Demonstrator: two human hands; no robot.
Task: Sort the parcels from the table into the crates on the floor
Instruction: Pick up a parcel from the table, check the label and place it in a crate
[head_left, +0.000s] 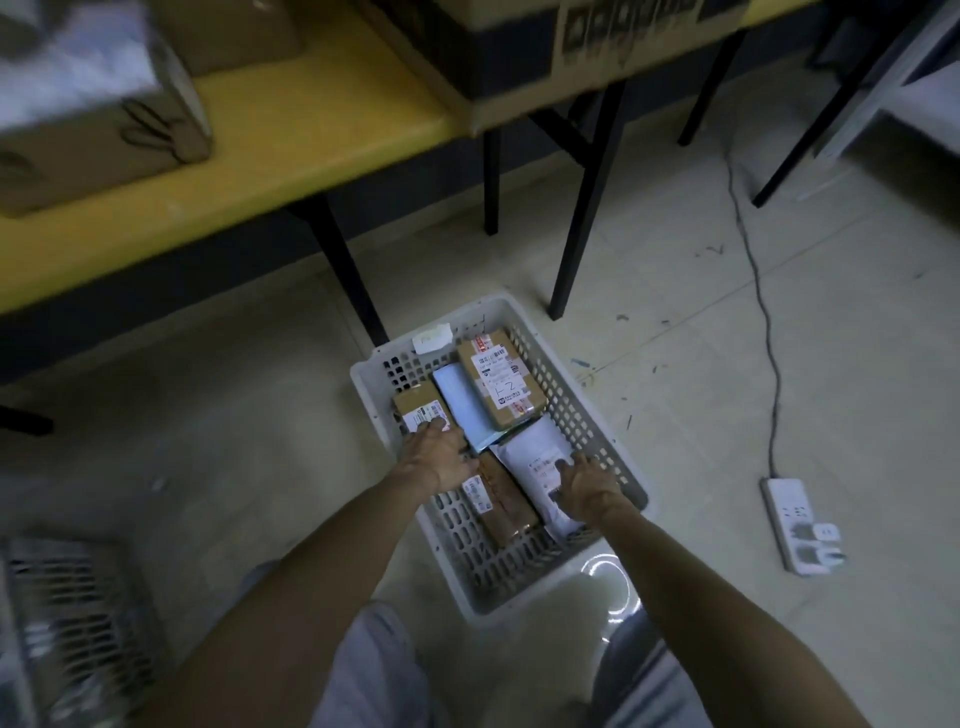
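On a pale tiled floor, both bare arms of a person reach down past grey trouser legs into a white crate (582, 410) with perforated walls. The left hand (434, 457) lies palm down with fingers spread on the near end of a small brown box (415, 408) by the crate's left wall; it presses flat and clasps nothing. The right hand (584, 483) rests the same way, fingers spread, on a white mailer (535, 457) by the right wall, nothing clenched in it. Between the two hands a long brown parcel (506, 501) with a white label lies along the crate's near floor. Beyond the hands a pale blue packet (460, 400) sits in the middle, touching the small box on its left and partly under a larger brown box (501, 376) marked "1-2" on its label, which fills the far right corner. A white tag (431, 338) clings to the far rim. A second crate (67, 613), blurred, shows at the lower left edge. To the right, a white power strip (795, 525) with plugs lies on the floor, its dark cable (763, 291) running away toward the table legs. Farther back stands a yellow table (291, 135) on black legs, carrying a blurred cardboard box (93, 109) at left and a large carton (524, 47) at right.
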